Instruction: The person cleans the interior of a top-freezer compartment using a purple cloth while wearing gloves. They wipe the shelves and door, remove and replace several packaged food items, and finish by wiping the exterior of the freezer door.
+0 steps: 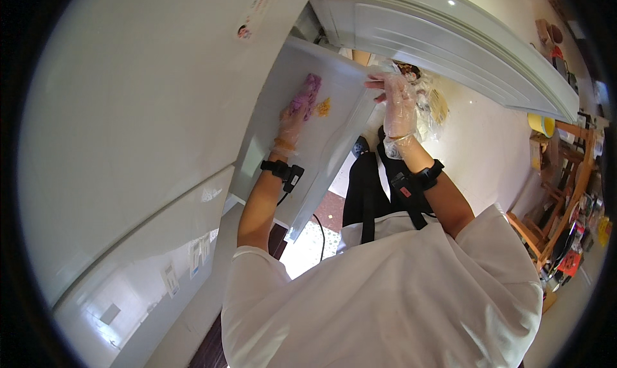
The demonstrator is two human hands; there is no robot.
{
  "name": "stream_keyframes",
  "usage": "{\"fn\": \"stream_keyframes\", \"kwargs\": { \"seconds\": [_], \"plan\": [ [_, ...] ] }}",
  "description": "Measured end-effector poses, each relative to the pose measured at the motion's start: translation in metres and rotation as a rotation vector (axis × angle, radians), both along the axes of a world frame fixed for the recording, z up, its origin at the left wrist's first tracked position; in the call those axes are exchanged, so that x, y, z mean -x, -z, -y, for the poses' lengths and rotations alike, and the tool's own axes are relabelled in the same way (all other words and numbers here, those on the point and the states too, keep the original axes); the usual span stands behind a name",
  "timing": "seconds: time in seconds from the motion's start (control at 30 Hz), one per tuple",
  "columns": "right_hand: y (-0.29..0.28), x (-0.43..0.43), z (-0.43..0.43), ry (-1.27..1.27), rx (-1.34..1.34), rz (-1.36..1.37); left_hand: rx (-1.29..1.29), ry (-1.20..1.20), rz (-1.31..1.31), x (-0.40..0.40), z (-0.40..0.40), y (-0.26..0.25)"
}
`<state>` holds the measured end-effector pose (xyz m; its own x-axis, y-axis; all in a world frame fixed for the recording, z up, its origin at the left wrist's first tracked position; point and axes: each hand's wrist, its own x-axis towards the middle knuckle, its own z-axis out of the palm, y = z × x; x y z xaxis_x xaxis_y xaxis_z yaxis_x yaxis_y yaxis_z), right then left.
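A translucent refrigerator drawer (332, 141) is pulled out before me. Inside it, my left hand (292, 124), in a clear plastic glove, presses on a crumpled purple cloth (307, 95) and is closed about its near end. An orange-yellow patch of residue or crumbs (323, 107) lies on the drawer's bottom, just right of the cloth; which it is I cannot tell. My right hand (397, 103), gloved as well, is at the drawer's front rim, its fingers at the corner. Whether they grip the rim is unclear. Both wrists bear black straps with small devices.
The open refrigerator door (443, 45) spans the top. A closed white door panel (144, 78) fills the left. Plastic bags (429, 110) lie on the floor beyond my right hand. At the right stand a yellow container (541, 125) and a wooden rack (573, 185) among clutter.
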<state>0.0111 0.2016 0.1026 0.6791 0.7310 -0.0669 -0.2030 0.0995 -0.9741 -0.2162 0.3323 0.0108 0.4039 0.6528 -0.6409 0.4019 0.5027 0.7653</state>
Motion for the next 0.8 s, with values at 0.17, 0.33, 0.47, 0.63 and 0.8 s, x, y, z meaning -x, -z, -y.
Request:
{"fn": "stream_keyframes", "kwargs": {
  "seconds": [0.17, 0.33, 0.47, 0.63, 0.8],
  "plan": [
    [0.003, -0.001, -0.002, 0.005, 0.003, -0.069, -0.827, 0.658, 0.043, -0.020, 0.010, -0.013],
    [0.006, -0.002, -0.002, -0.010, 0.011, -0.096, -0.870, 0.838, 0.085, -0.022, 0.008, -0.035],
    [0.004, -0.003, -0.002, -0.010, 0.031, -0.074, -1.038, 0.796, -0.225, -0.035, 0.011, -0.056],
    [0.002, -0.002, -0.003, -0.009, 0.033, -0.053, -1.101, 1.106, -0.749, -0.062, 0.027, -0.046],
    [0.002, -0.003, -0.002, -0.012, 0.053, -0.035, -1.207, 0.950, -0.755, -0.066, 0.020, -0.022]
  ]
}}
